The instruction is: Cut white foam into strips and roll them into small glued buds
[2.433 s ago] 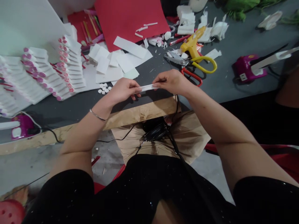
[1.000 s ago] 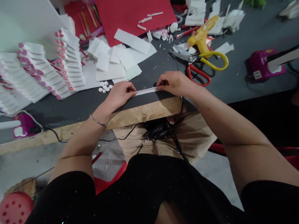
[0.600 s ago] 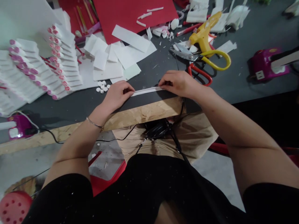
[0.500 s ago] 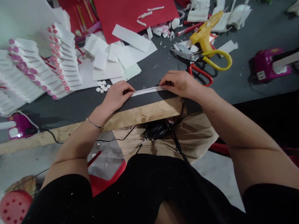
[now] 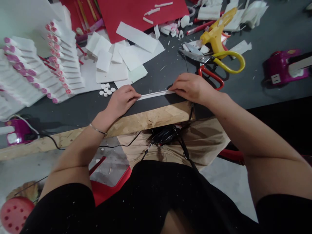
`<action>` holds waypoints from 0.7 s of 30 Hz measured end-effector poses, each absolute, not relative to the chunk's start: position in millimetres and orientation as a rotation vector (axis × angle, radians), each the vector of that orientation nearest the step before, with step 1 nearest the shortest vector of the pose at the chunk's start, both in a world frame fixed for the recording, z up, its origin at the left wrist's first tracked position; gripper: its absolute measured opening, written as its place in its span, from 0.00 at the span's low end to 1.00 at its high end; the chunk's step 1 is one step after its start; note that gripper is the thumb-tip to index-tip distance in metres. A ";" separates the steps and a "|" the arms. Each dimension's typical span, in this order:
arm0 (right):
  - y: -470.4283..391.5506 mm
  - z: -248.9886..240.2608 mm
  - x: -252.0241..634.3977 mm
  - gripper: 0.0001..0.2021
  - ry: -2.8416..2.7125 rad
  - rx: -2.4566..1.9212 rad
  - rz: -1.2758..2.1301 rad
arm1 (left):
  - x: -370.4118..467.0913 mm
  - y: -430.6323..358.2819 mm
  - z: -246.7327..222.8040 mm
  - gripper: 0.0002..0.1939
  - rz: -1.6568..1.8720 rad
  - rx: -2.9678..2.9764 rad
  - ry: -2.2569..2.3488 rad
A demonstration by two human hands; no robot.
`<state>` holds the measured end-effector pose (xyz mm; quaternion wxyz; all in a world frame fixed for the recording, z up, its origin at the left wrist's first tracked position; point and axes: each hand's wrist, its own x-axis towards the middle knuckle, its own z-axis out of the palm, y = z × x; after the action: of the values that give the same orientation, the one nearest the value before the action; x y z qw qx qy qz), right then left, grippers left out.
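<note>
A narrow white strip, seemingly folded along its length, stretches between my hands just above or on the dark tabletop near its front edge. My left hand pinches the strip's left end between thumb and fingers. At the other end, my right hand is closed on it in the same way, its fingertips partly hidden. Small white lumps lie just beyond my left hand. Behind my right hand are scissors with one yellow and one red handle.
Flat white pieces overlap beside a red sheet. Rows of white rolls with pink tips fill the left. A yellow glue gun lies behind the scissors. Purple power sockets sit right and left; a wooden edge fronts the table.
My right hand has shifted slightly right along the strip, so a little more of it shows between my hands. My left hand stays nearly in place.
</note>
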<state>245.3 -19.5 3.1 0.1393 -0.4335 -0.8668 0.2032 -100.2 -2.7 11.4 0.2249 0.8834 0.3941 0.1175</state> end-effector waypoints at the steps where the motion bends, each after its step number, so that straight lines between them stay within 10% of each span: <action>1: -19.8 2.8 245.7 0.22 -2.522 -1.247 0.570 | -100.8 -2.2 10.9 0.16 0.316 2.456 1.070; 21: -41.4 26.1 240.5 0.28 -2.881 -1.212 0.141 | -96.6 -2.7 12.3 0.16 0.180 2.542 1.053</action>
<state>240.5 -41.4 26.1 0.0065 -0.3875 -0.9208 0.0451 -96.6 -2.7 12.3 0.1910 0.9050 0.3747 0.0640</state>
